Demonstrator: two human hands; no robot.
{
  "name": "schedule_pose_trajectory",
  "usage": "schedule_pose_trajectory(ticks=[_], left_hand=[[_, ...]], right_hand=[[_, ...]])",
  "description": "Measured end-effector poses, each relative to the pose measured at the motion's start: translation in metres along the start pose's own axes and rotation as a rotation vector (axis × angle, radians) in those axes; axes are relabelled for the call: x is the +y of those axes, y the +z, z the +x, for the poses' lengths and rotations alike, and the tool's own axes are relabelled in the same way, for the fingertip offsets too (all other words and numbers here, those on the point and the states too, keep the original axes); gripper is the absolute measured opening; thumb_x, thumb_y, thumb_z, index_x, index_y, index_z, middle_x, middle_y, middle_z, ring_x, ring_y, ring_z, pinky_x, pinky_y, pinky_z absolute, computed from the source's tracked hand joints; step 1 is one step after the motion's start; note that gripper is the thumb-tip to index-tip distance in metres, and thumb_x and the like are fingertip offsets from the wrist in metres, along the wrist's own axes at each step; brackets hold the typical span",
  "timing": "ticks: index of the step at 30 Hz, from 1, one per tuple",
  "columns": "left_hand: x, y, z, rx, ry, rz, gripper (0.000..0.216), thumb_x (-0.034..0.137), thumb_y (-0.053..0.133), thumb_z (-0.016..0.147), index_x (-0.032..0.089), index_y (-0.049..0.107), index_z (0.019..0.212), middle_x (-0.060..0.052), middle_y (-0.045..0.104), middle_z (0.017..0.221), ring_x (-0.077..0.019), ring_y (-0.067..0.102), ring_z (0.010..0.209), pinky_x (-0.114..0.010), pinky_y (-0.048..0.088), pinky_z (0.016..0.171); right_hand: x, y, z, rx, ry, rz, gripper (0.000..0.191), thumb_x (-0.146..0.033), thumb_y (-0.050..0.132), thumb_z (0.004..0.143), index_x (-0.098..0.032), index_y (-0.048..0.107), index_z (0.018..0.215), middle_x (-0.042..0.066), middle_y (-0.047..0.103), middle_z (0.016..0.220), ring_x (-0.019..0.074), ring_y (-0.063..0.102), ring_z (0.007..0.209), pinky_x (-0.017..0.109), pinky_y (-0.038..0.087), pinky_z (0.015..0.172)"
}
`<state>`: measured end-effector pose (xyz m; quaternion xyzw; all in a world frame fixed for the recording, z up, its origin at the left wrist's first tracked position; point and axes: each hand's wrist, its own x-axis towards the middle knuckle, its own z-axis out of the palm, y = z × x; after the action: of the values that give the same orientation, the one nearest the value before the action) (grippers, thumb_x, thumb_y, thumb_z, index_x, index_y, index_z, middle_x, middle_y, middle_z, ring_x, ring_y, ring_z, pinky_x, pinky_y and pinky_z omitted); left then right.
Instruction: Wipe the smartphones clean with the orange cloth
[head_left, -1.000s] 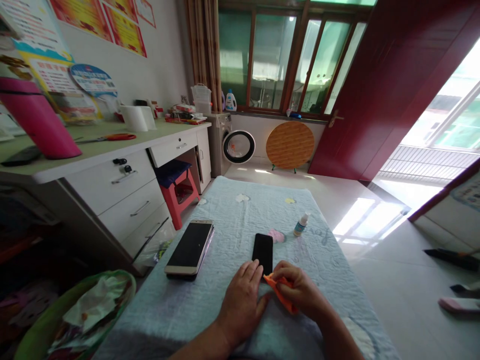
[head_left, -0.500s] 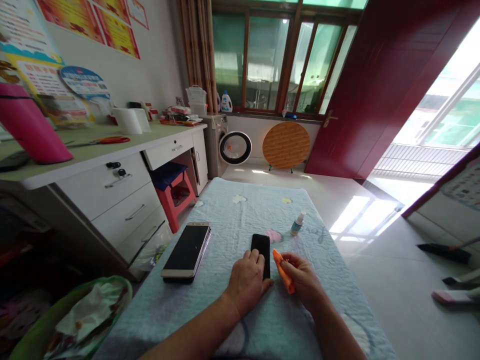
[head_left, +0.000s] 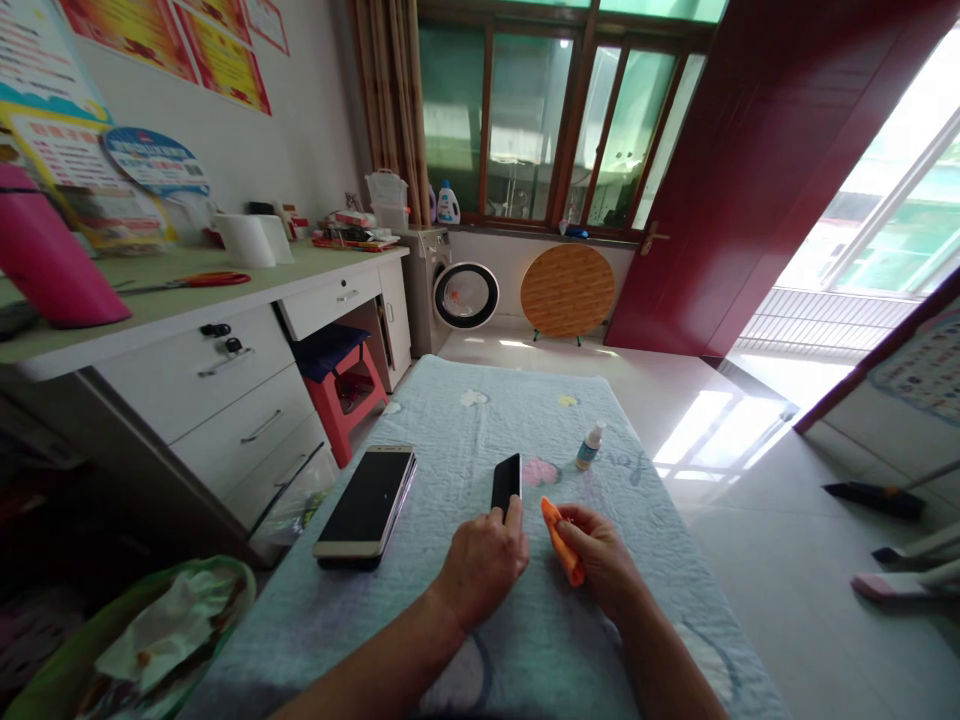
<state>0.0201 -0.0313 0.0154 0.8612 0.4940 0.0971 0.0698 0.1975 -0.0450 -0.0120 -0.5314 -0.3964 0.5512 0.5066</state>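
Note:
My left hand (head_left: 486,560) is closed round the lower part of a black smartphone (head_left: 506,478), whose upper end shows beyond my fingers and looks tilted up. My right hand (head_left: 592,548) pinches a folded orange cloth (head_left: 561,545) just to the right of the phone, apart from it. Left of both hands, a stack of phones lies flat, topped by a gold-framed smartphone (head_left: 365,503) with a dark screen. A small spray bottle (head_left: 590,446) stands upright beyond my right hand.
A light blue quilted cover (head_left: 450,420) lies under everything. To the left are a white-drawered desk (head_left: 247,370), a red stool (head_left: 341,400) and a green waste basket (head_left: 244,590). A washing machine (head_left: 424,290) with its door open stands behind.
My left hand has taken hold of the phone and tilted it from lying flat, shifting it slightly left. The cloth stays in my right hand. The view has turned a little.

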Motion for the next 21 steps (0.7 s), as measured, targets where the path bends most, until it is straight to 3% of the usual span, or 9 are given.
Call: schedule_pose_trajectory(ticks=[3,6,9,11,13,17,21], left_hand=[[-0.012,-0.009,-0.004,0.041,-0.076,-0.118,0.050,0.012,0.044,0.090,0.012,0.041,0.141,-0.011,0.070,0.091,-0.0239,0.069,0.077,-0.032,0.051,0.072],[-0.025,-0.011,-0.007,0.111,-0.243,-0.325,0.052,0.012,0.045,0.089,0.013,0.041,0.141,-0.008,0.071,0.087,-0.0224,0.068,0.077,-0.032,0.049,0.075],[-0.035,-0.004,-0.011,0.147,-0.352,-0.782,0.055,0.017,0.044,0.090,0.009,0.035,0.144,-0.002,0.066,0.073,-0.0191,0.065,0.069,-0.029,0.049,0.069],[-0.037,0.004,-0.013,0.100,-0.397,-1.156,0.060,0.023,0.044,0.090,0.007,0.028,0.146,-0.001,0.065,0.073,-0.0170,0.064,0.067,-0.027,0.051,0.065],[-0.036,0.012,-0.016,0.051,-0.430,-1.370,0.069,0.032,0.052,0.086,0.006,0.027,0.146,-0.003,0.066,0.079,-0.0164,0.065,0.069,-0.027,0.052,0.066],[-0.028,0.020,-0.023,-0.024,-0.460,-1.472,0.080,0.040,0.061,0.081,0.008,0.027,0.146,-0.007,0.068,0.092,-0.0177,0.067,0.078,-0.028,0.053,0.072],[-0.026,0.020,-0.030,-0.071,-0.433,-1.495,0.074,0.033,0.061,0.082,0.009,0.029,0.145,-0.008,0.069,0.092,-0.0189,0.068,0.078,-0.030,0.053,0.071]], right_hand=[[0.000,0.001,0.000,-0.008,0.005,-0.024,0.047,-0.057,0.077,0.060,-0.016,0.070,0.082,-0.002,0.055,0.059,0.0077,0.042,0.050,0.020,0.032,0.048],[0.000,0.001,0.001,-0.012,0.006,-0.027,0.046,-0.056,0.077,0.059,-0.016,0.070,0.082,-0.003,0.054,0.059,0.0077,0.042,0.050,0.020,0.031,0.048],[0.000,0.000,0.001,-0.010,0.014,-0.020,0.045,-0.055,0.077,0.060,-0.016,0.070,0.082,-0.002,0.055,0.061,0.0077,0.043,0.051,0.019,0.031,0.048],[0.000,0.000,0.001,-0.010,0.017,-0.022,0.045,-0.055,0.077,0.060,-0.016,0.070,0.083,-0.002,0.056,0.061,0.0077,0.043,0.050,0.019,0.031,0.047],[0.000,0.000,0.000,-0.008,0.011,-0.029,0.045,-0.056,0.077,0.060,-0.017,0.070,0.082,-0.002,0.056,0.060,0.0080,0.043,0.050,0.020,0.032,0.047],[0.000,0.000,0.000,-0.008,-0.003,-0.045,0.045,-0.056,0.076,0.062,-0.016,0.070,0.083,-0.001,0.057,0.062,0.0087,0.045,0.051,0.020,0.034,0.048],[0.000,0.002,0.000,-0.002,-0.015,-0.033,0.047,-0.057,0.076,0.062,-0.016,0.069,0.084,-0.002,0.056,0.061,0.0083,0.044,0.051,0.020,0.033,0.048]])
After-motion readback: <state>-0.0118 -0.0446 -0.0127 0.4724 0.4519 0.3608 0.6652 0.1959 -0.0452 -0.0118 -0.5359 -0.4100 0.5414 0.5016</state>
